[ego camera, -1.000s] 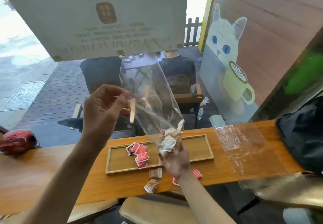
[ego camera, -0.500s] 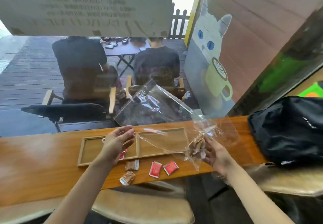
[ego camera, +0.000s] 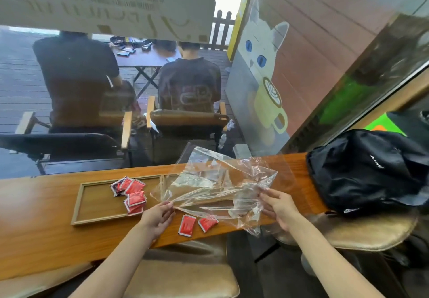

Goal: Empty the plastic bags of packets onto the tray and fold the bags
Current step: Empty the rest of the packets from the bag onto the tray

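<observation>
The right half of the wooden tray (ego camera: 99,219) is veiled by the crumpled clear plastic bag (ego camera: 216,186), and whatever lies beneath cannot be made out through its glare. Part of the table (ego camera: 46,232) near the left hand (ego camera: 157,216) is covered by that hand. The fingertips of the right hand (ego camera: 278,207) are lost behind the film. Print on the red packets (ego camera: 133,194) is too small to be read. The black backpack (ego camera: 369,172) is cut off at the right edge.
</observation>
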